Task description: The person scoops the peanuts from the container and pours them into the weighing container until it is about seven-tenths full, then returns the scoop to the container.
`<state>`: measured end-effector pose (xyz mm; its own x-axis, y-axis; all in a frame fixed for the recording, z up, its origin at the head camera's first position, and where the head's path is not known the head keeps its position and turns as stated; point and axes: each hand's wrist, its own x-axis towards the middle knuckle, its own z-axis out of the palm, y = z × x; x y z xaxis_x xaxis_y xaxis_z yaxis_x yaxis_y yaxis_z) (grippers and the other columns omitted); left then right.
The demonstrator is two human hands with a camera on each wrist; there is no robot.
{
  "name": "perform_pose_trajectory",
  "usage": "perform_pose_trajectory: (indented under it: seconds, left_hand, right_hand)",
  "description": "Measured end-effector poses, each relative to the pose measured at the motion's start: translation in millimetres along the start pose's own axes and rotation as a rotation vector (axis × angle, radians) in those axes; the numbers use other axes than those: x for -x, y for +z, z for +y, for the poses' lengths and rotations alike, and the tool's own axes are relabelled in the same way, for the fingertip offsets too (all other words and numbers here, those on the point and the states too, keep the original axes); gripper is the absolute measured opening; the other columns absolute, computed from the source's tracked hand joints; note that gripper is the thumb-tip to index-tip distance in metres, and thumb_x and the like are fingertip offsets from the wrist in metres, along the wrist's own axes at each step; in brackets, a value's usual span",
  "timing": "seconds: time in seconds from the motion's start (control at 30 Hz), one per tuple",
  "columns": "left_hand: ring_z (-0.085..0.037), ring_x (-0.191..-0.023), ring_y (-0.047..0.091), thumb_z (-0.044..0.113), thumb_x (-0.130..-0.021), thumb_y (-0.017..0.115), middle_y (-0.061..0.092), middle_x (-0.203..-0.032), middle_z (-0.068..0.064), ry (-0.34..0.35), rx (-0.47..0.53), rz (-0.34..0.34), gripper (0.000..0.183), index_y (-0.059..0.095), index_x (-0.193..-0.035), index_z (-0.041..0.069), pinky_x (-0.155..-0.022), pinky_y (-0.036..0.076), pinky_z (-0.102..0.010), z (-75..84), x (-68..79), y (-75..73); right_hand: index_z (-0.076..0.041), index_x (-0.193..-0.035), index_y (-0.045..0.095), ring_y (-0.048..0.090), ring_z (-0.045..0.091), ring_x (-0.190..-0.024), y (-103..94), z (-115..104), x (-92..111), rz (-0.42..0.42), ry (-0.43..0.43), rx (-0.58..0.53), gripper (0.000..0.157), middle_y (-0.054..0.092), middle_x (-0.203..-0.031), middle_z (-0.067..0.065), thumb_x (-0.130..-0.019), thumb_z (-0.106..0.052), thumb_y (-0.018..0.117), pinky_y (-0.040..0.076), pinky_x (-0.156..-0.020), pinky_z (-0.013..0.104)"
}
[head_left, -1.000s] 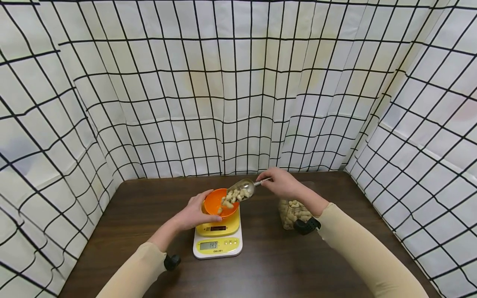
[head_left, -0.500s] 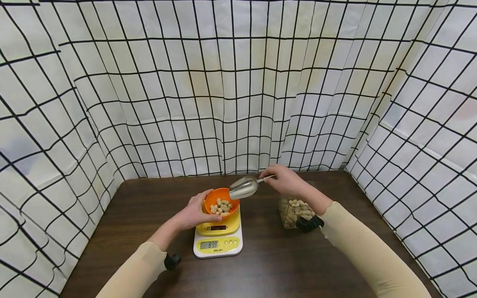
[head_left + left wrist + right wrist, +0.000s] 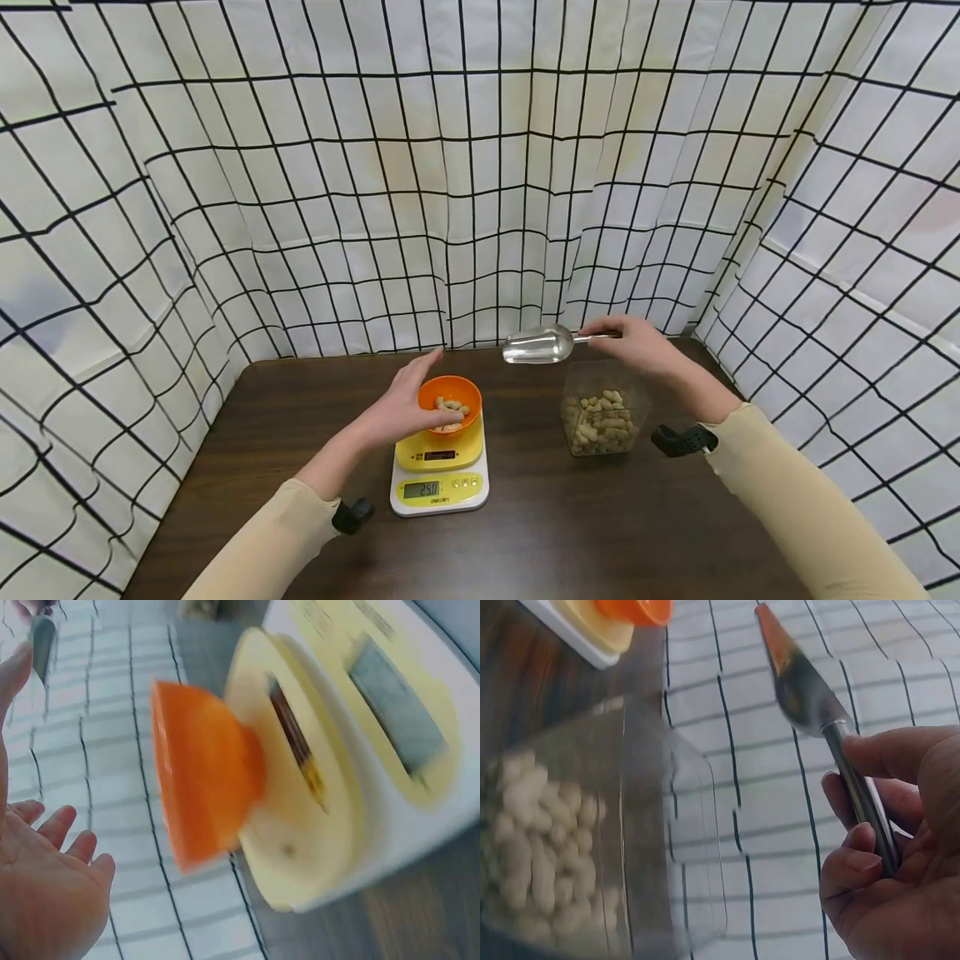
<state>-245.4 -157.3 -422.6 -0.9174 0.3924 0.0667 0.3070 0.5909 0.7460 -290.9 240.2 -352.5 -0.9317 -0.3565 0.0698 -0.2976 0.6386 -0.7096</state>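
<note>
An orange bowl [image 3: 474, 392] with several peanuts [image 3: 452, 406] in it stands on the yellow-and-white kitchen scale [image 3: 442, 496], whose display reads about 25.0. My left hand [image 3: 401, 407] is beside the bowl with fingers and thumb spread; the left wrist view has a gap between the hand [image 3: 56, 877] and the bowl [image 3: 202, 772]. My right hand [image 3: 633, 343] grips the handle of a metal scoop [image 3: 536, 347], raised behind and left of the clear container. The scoop's bowl looks free of peanuts. In the right wrist view, fingers and thumb [image 3: 877, 754] wrap the handle.
A clear plastic container [image 3: 637, 404], partly filled with peanuts [image 3: 603, 423], stands right of the scale on the dark wooden table [image 3: 540, 533]. A white curtain [image 3: 480, 183] with black grid lines encloses the back and sides.
Peanuts slid from the scoop into the bowl. The right hand then carried the scoop right, towards the container. The left hand let go of the bowl, and the display went from 89.8 to about 25.0.
</note>
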Motion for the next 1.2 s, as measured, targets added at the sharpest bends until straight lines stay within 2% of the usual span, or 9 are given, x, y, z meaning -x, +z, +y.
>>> perform_pose_trajectory:
  seconds: [0.13,0.37,0.5,0.6,0.83,1.07,1.2]
  left_hand:
    - [-0.023,-0.15,0.017,0.056,-0.083,0.081,0.02,-0.167,0.007,0.049,0.019,-0.05,0.109,0.013,-0.165,0.034,-0.114,0.028,-0.063,19.8,-5.3,10.1]
    - [-0.021,-0.152,0.017,0.052,-0.083,0.082,0.021,-0.167,0.01,0.142,0.061,-0.115,0.107,0.014,-0.165,0.036,-0.116,0.028,-0.055,52.6,-16.6,38.5]
    - [-0.017,-0.152,0.017,0.056,-0.083,0.081,0.021,-0.165,0.016,0.145,0.076,-0.142,0.106,0.014,-0.163,0.041,-0.116,0.028,-0.055,62.1,-27.8,57.0]
    - [-0.016,-0.152,0.016,0.058,-0.083,0.079,0.021,-0.165,0.017,0.126,0.09,-0.16,0.105,0.014,-0.163,0.041,-0.117,0.027,-0.053,65.7,-37.7,71.6]
    - [-0.024,-0.153,0.018,0.054,-0.086,0.078,0.016,-0.169,0.001,0.094,0.112,-0.17,0.107,0.011,-0.166,0.027,-0.118,0.027,-0.053,72.9,-62.2,107.4]
    - [-0.029,-0.156,0.008,0.049,-0.087,0.078,0.007,-0.171,-0.006,0.013,0.134,-0.185,0.111,0.003,-0.166,0.026,-0.119,0.023,-0.055,76.5,-80.7,130.6]
    - [-0.032,-0.156,0.006,0.052,-0.086,0.078,0.007,-0.171,-0.005,-0.001,0.121,-0.184,0.114,0.002,-0.166,0.028,-0.119,0.022,-0.056,80.7,-89.1,138.7]
  right_hand:
    - [-0.012,-0.127,0.072,0.063,0.027,-0.113,-19.0,13,12,0.029,0.023,-0.022,0.033,0.068,-0.127,0.009,-0.1,-0.031,0.068,0.05,-0.094,0.047]
    - [-0.014,-0.122,0.074,0.063,0.023,-0.105,-43.9,33,32,0.101,0.045,0.082,0.034,0.069,-0.122,0.008,-0.099,-0.038,0.069,0.049,-0.089,0.042]
    - [-0.012,-0.124,0.073,0.064,0.024,-0.103,-55.2,38,41,0.107,0.057,0.102,0.036,0.069,-0.122,0.01,-0.1,-0.038,0.068,0.048,-0.088,0.043]
    - [-0.01,-0.122,0.073,0.063,0.025,-0.103,-62.2,39,46,0.093,0.051,0.121,0.033,0.069,-0.121,0.01,-0.1,-0.035,0.068,0.048,-0.087,0.043]
    - [-0.009,-0.116,0.075,0.063,0.025,-0.101,-72.2,44,49,0.061,-0.017,0.242,0.024,0.071,-0.116,0.01,-0.101,-0.026,0.068,0.049,-0.081,0.041]
    - [-0.007,-0.112,0.075,0.065,0.024,-0.099,-70.6,43,43,0.001,-0.05,0.319,0.017,0.071,-0.113,0.009,-0.1,-0.017,0.069,0.05,-0.08,0.045]
    - [-0.008,-0.105,0.076,0.065,0.019,-0.089,-65.4,42,37,0.004,-0.115,0.421,0.01,0.074,-0.104,0.005,-0.096,-0.012,0.072,0.051,-0.076,0.042]
